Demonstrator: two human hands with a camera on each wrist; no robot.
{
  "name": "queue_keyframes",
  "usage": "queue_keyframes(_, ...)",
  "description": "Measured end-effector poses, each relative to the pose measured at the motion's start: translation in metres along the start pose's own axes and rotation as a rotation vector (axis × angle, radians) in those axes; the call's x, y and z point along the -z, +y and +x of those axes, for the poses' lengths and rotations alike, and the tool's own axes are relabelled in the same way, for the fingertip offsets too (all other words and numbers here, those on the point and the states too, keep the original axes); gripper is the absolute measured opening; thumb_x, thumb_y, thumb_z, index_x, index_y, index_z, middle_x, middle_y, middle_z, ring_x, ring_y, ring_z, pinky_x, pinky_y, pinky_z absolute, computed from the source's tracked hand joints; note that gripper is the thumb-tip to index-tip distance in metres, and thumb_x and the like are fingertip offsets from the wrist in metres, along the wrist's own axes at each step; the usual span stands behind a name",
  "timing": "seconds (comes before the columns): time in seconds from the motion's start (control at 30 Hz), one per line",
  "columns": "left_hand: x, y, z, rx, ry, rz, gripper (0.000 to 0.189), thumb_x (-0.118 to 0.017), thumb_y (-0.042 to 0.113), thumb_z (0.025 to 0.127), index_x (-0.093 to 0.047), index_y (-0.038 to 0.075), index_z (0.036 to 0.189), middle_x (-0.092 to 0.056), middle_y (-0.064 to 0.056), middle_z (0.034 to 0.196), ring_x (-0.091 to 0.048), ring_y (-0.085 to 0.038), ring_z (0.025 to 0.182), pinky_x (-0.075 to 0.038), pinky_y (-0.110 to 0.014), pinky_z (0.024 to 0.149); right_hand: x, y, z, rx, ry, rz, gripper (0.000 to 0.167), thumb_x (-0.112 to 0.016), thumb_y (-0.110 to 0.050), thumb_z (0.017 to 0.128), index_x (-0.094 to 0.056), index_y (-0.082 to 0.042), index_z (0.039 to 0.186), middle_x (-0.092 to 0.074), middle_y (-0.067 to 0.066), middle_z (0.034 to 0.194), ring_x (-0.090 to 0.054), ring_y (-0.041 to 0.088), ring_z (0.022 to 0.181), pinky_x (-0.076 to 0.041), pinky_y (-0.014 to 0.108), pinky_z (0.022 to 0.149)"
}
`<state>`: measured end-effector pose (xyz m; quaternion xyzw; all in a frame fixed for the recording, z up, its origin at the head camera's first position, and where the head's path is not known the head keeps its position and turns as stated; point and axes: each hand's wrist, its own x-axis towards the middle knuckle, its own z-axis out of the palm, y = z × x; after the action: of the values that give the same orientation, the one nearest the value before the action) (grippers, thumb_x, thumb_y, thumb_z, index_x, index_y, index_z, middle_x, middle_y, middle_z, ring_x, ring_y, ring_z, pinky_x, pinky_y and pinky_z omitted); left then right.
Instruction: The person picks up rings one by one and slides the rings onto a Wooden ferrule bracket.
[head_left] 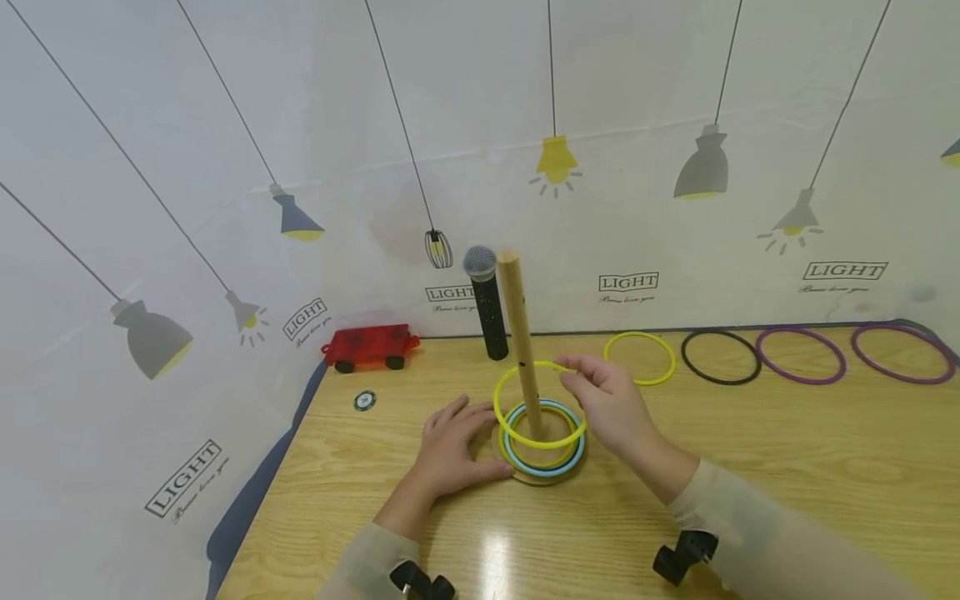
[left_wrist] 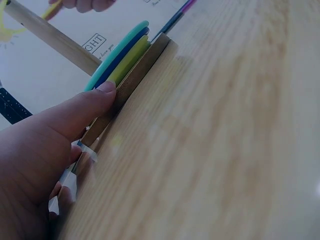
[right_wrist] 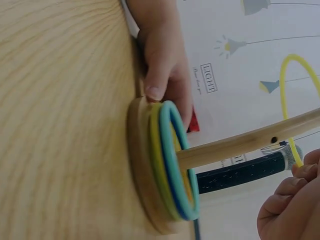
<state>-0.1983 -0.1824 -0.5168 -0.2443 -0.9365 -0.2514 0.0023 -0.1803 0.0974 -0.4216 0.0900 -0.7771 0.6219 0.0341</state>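
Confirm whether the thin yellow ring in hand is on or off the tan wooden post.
On: the post passes through the yellow ring, which the right hand holds above the light-blue ring.

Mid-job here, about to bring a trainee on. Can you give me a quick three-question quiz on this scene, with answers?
1. Which colour is the top ring of the stack?
A) purple
B) black
C) light blue

2. True or false: the yellow ring in the right hand is resting on the stack.

3. How many loose rings lie along the far side of the table?

Key:
1. C.
2. False; it is held above the stack.
3. Four: one yellow, one black, two purple.
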Motion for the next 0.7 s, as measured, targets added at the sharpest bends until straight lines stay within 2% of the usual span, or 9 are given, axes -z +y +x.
queue_keyframes(0.07,0.001,0.001,0.0,0.004,-0.003,-0.004,0.076,-0.085,0.064,0.08,-0.067,0.03,0.145,-0.053,0.007,0.159,-0.028,-0.036,0.158,-0.017,-0.064,0.121,-0.002,0.007,-0.001,-0.028,0.008,-0.005,0.029,-0.061,-0.013,0.108,-0.073,-0.001,0.131,-0.05,0.005,0.072,-0.045,0.014,0.064,-0.042,0.028,0.062)
queue_keyframes(0.13,0.002,0.001,-0.001,0.008,-0.005,-0.01,0.077,-0.085,0.064,0.08,-0.067,0.028,0.146,-0.053,0.006,0.159,-0.028,-0.036,0.158,-0.017,-0.065,0.121,-0.004,0.014,-0.002,-0.043,0.018,-0.014,0.029,-0.062,-0.012,0.107,-0.073,-0.001,0.131,-0.064,0.009,0.085,-0.054,0.014,0.074,-0.048,0.028,0.07)
queue_keyframes(0.23,0.002,0.002,-0.002,0.009,-0.006,-0.018,0.078,-0.086,0.063,0.08,-0.067,0.026,0.146,-0.053,0.005,0.159,-0.028,-0.037,0.158,-0.017,-0.065,0.121,-0.007,0.024,-0.003,-0.053,0.013,-0.019,0.029,-0.061,-0.01,0.107,-0.073,0.001,0.131,-0.074,0.016,0.116,-0.065,0.02,0.103,-0.053,0.035,0.091)
queue_keyframes(0.3,0.002,0.002,-0.002,0.007,-0.007,-0.018,0.079,-0.086,0.062,0.08,-0.066,0.026,0.147,-0.053,0.005,0.159,-0.028,-0.037,0.158,-0.017,-0.065,0.121,-0.008,0.03,-0.004,-0.064,0.006,-0.034,0.03,-0.059,-0.011,0.108,-0.072,0.001,0.132,-0.071,0.015,0.135,-0.061,0.025,0.127,-0.048,0.044,0.108)
queue_keyframes(0.37,0.002,0.002,-0.002,0.004,-0.009,-0.013,0.08,-0.085,0.062,0.08,-0.065,0.027,0.149,-0.053,0.006,0.16,-0.028,-0.037,0.158,-0.017,-0.065,0.121,-0.009,0.036,-0.005,-0.089,0.0,-0.051,0.031,-0.058,-0.013,0.108,-0.072,0.0,0.133,-0.07,0.015,0.137,-0.058,0.029,0.135,-0.045,0.051,0.113)
queue_keyframes(0.43,0.002,0.002,-0.002,0.002,-0.011,-0.006,0.081,-0.085,0.063,0.08,-0.063,0.029,0.15,-0.052,0.006,0.16,-0.028,-0.037,0.158,-0.018,-0.065,0.121,-0.009,0.041,-0.006,-0.108,0.004,-0.078,0.031,-0.058,-0.015,0.108,-0.072,-0.002,0.133,-0.071,0.014,0.136,-0.057,0.03,0.137,-0.045,0.054,0.113)
queue_keyframes(0.57,0.002,0.003,-0.001,0.001,-0.01,0.0,0.082,-0.085,0.063,0.08,-0.063,0.03,0.151,-0.052,0.007,0.16,-0.029,-0.037,0.158,-0.018,-0.065,0.12,-0.01,0.049,-0.007,-0.125,0.02,-0.092,0.03,-0.061,-0.015,0.107,-0.074,-0.003,0.13,-0.072,0.013,0.134,-0.059,0.028,0.135,-0.045,0.052,0.112)
queue_keyframes(0.7,0.003,0.003,-0.001,0.005,-0.013,-0.003,0.081,-0.085,0.063,0.08,-0.062,0.031,0.152,-0.052,0.007,0.16,-0.028,-0.037,0.158,-0.018,-0.065,0.12,-0.01,0.056,-0.007,-0.133,0.028,-0.053,0.03,-0.062,-0.014,0.106,-0.074,0.0,0.13,-0.071,0.015,0.135,-0.058,0.029,0.136,-0.043,0.051,0.114)
